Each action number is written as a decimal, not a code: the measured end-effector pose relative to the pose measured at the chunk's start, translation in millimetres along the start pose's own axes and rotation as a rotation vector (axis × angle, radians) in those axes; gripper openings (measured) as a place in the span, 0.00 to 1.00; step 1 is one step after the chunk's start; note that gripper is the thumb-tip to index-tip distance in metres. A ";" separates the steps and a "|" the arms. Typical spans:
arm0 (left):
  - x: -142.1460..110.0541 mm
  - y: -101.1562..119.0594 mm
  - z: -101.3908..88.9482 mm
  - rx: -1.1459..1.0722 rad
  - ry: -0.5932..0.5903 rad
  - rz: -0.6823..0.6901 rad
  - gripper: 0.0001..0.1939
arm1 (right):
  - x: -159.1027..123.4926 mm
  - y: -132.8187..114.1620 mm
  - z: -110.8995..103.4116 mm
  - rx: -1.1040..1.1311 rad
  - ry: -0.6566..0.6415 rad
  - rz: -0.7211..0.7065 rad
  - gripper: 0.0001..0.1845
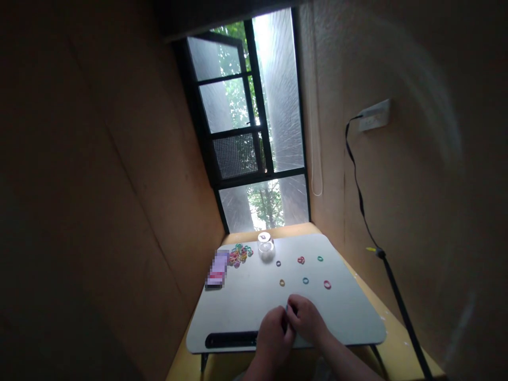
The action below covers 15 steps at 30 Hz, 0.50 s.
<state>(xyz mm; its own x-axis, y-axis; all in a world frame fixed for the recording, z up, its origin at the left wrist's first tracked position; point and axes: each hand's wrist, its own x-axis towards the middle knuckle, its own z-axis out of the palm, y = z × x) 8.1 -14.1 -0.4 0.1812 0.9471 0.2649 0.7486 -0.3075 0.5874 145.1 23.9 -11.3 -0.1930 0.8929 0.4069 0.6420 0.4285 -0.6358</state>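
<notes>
My left hand [273,333] and my right hand [307,317] meet at the near edge of a small white lap table [349,312]. Both have their fingers curled and pinched together at one spot; what they pinch is too small to make out. Several small coloured rubber bands lie singly on the table beyond the hands, among them a pink one [327,284], a blue one [305,280] and a yellow one [282,282]. A heap of coloured bands [240,254] sits at the far left next to a small clear jar [265,245].
A phone [216,272] lies at the table's left edge. The table has a dark slot [230,339] along its near side. A window [254,132] faces me. A black cable [359,196] runs from a wall socket [373,116] down to a stand pole [400,307] at right.
</notes>
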 end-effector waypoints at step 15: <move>-1.1 1.3 -1.7 0.009 -0.009 -0.029 0.07 | 0.6 -2.1 -2.3 -0.003 0.002 -0.003 0.10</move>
<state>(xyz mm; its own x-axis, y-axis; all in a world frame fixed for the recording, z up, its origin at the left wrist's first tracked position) 7.8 -15.7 1.4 0.1652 0.9565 0.2405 0.7594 -0.2789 0.5877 145.4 23.2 -8.2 -0.1937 0.8911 0.4104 0.6433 0.4312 -0.6326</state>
